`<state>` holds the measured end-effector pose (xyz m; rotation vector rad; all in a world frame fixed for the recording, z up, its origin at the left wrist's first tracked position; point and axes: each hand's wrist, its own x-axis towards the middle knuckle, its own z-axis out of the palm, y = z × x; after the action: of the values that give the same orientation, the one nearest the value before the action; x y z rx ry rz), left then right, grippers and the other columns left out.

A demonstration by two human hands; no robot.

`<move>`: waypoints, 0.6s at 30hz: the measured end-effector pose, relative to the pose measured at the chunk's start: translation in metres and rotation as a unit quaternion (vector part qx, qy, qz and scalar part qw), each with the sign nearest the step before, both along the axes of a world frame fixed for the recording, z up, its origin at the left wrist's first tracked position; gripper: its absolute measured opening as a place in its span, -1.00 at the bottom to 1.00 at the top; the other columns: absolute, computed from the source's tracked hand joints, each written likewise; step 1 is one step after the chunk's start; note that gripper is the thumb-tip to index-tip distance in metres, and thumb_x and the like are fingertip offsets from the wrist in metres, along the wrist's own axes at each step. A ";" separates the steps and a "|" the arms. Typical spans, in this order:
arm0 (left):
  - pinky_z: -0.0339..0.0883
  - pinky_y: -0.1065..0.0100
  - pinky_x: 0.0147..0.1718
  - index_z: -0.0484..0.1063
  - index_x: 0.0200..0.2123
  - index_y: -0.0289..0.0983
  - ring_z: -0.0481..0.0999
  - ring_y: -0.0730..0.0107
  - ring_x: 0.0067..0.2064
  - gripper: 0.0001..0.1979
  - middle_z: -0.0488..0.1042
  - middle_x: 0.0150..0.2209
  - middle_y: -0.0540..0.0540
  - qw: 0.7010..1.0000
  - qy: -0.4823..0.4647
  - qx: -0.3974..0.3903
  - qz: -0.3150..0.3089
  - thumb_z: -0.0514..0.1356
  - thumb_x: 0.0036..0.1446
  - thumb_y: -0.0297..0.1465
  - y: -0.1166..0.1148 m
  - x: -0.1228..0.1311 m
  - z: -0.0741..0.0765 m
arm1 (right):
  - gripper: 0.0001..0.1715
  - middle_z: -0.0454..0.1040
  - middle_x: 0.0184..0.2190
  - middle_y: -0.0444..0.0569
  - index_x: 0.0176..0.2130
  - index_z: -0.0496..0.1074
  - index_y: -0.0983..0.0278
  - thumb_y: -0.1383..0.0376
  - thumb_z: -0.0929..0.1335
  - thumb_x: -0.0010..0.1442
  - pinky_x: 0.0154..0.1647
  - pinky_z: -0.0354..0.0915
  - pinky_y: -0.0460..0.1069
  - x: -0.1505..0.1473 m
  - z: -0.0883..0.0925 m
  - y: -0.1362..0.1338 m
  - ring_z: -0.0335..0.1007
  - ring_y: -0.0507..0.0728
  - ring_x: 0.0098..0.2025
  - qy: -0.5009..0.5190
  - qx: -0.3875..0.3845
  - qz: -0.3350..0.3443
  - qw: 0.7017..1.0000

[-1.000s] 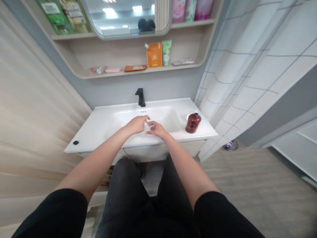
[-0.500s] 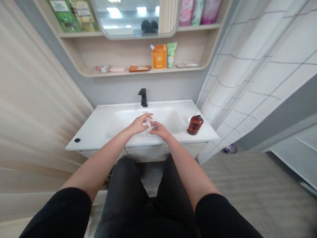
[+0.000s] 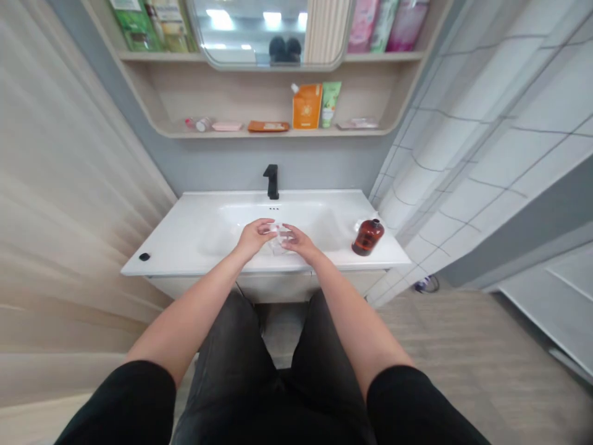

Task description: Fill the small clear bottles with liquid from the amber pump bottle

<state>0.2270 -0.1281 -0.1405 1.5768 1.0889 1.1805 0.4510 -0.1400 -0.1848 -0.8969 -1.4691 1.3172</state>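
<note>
- The left hand and right hand have drawn slightly apart, leaving more of the small clear plastic container showing between them.
- Both hands are curled rather than spread. Their fingers reach inward from either side and meet at the container's upper end, apparently pinching it between them; the exact grip is hard to tell, as the clear plastic blurs against the fingers.
- The container sits over the front of the white sink, just in front of the basin and below the black faucet.
- Its long axis seems to run front to back, roughly from the person toward the faucet, with the narrower end up among the fingertips — the exact tilt cannot be told.
- An amber glass bottle stands upright on the sink's right side, well apart from both hands.
- An orange pouch and a green tube stand on the shelf above.
</note>
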 end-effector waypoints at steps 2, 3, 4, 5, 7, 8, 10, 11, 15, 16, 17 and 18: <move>0.57 0.12 0.03 0.58 0.11 -0.25 0.71 0.11 -0.03 -0.32 0.73 -0.08 -0.21 0.998 0.013 0.004 0.067 0.54 -0.01 -0.04 0.004 -0.018 0.003 | 0.02 0.52 0.34 0.11 0.39 0.42 0.03 -0.15 0.62 0.06 0.09 0.53 0.14 0.001 0.001 -0.001 0.59 0.26 0.11 0.007 -0.011 -0.027 1.000; 0.57 0.15 0.01 0.57 0.12 -0.25 0.71 0.12 -0.03 -0.34 0.73 -0.08 -0.20 0.994 0.025 0.007 0.109 0.53 0.02 -0.06 0.008 -0.032 0.006 | -0.02 0.49 0.37 0.11 0.40 0.41 0.02 -0.17 0.59 0.12 0.07 0.53 0.14 0.001 0.000 -0.002 0.60 0.26 0.10 0.008 -0.016 -0.038 0.999; 0.57 0.18 -0.01 0.56 0.12 -0.25 0.71 0.14 -0.03 -0.37 0.72 -0.08 -0.19 0.987 0.045 0.012 0.156 0.52 0.05 -0.10 0.012 -0.049 0.011 | -0.07 0.50 0.36 0.11 0.38 0.42 0.02 -0.17 0.57 0.15 0.05 0.52 0.13 0.001 0.000 -0.002 0.62 0.26 0.08 0.007 -0.019 -0.046 0.999; 0.56 0.20 -0.01 0.55 0.12 -0.26 0.70 0.17 -0.03 -0.41 0.71 -0.07 -0.17 0.976 0.070 0.018 0.206 0.51 0.08 -0.14 0.017 -0.069 0.016 | -0.11 0.54 0.32 0.10 0.35 0.44 0.03 -0.16 0.56 0.16 0.03 0.52 0.12 0.001 -0.001 -0.001 0.63 0.26 0.06 0.005 -0.021 -0.051 0.998; 0.53 0.19 0.02 0.53 0.13 -0.31 0.67 0.20 -0.02 -0.47 0.70 -0.02 -0.17 0.945 0.143 0.023 0.292 0.47 0.16 -0.22 0.027 -0.115 0.027 | -0.20 0.64 0.15 0.06 0.25 0.50 0.08 -0.12 0.57 0.14 -0.03 0.49 0.09 0.000 -0.003 0.001 0.65 0.25 -0.01 0.002 -0.021 -0.052 0.998; 0.51 0.17 0.06 0.52 0.15 -0.34 0.66 0.20 0.00 -0.47 0.69 -0.01 -0.16 0.927 0.190 0.025 0.323 0.47 0.18 -0.22 0.032 -0.139 0.033 | -0.25 0.67 0.07 0.04 0.21 0.52 0.09 -0.11 0.58 0.13 -0.05 0.48 0.08 -0.001 -0.004 0.002 0.65 0.24 -0.04 0.001 -0.021 -0.050 0.999; 0.45 0.13 0.15 0.50 0.19 -0.35 0.64 0.17 0.06 -0.46 0.68 0.03 -0.13 0.893 0.271 0.029 0.358 0.45 0.24 -0.23 0.039 -0.181 0.041 | -0.32 0.69 -0.06 0.00 0.13 0.55 0.11 -0.10 0.57 0.13 -0.08 0.46 0.07 -0.003 -0.005 0.004 0.64 0.23 -0.09 -0.002 -0.022 -0.048 0.999; 0.43 0.12 0.18 0.50 0.21 -0.33 0.64 0.14 0.09 -0.46 0.68 0.03 -0.12 0.880 0.302 0.028 0.366 0.43 0.26 -0.21 0.043 -0.199 0.044 | -0.35 0.69 -0.09 -0.01 0.11 0.55 0.12 -0.10 0.57 0.13 -0.10 0.45 0.06 -0.004 -0.006 0.005 0.64 0.22 -0.11 -0.005 -0.022 -0.049 0.999; 0.43 0.05 0.21 0.51 0.15 -0.31 0.64 0.02 0.15 -0.51 0.69 -0.06 -0.09 0.840 0.365 -0.005 0.401 0.42 0.23 -0.22 0.060 -0.245 0.045 | -0.38 0.70 -0.14 -0.02 0.06 0.57 0.13 -0.08 0.58 0.11 -0.12 0.43 0.06 -0.004 -0.006 0.006 0.63 0.21 -0.14 -0.016 -0.019 -0.053 0.998; 0.43 0.02 0.22 0.51 0.13 -0.32 0.63 0.00 0.15 -0.52 0.69 -0.08 -0.09 0.837 0.369 -0.015 0.404 0.43 0.21 -0.23 0.065 -0.252 0.043 | -0.39 0.71 -0.14 -0.02 0.06 0.57 0.13 -0.07 0.58 0.11 -0.12 0.43 0.06 -0.004 -0.006 0.006 0.62 0.21 -0.14 -0.016 -0.017 -0.051 0.998; 0.43 -0.02 0.24 0.51 0.11 -0.32 0.63 -0.02 0.16 -0.53 0.69 -0.10 -0.08 0.835 0.369 -0.023 0.407 0.42 0.21 -0.23 0.070 -0.257 0.041 | -0.41 0.71 -0.15 -0.03 0.05 0.57 0.13 -0.06 0.58 0.11 -0.11 0.43 0.06 -0.003 -0.006 0.005 0.62 0.21 -0.14 -0.015 -0.014 -0.049 0.999; 0.43 -0.06 0.25 0.51 0.11 -0.31 0.62 -0.04 0.17 -0.53 0.68 -0.10 -0.08 0.835 0.367 -0.030 0.410 0.42 0.21 -0.22 0.076 -0.260 0.039 | -0.42 0.71 -0.16 -0.03 0.04 0.57 0.13 -0.05 0.58 0.11 -0.11 0.43 0.06 -0.003 -0.007 0.005 0.61 0.20 -0.15 -0.015 -0.011 -0.046 0.999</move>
<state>-0.0333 -0.0521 -0.1019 1.5763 2.4611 1.0104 0.4482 -0.1350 -0.1914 -0.9914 -1.4205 1.2595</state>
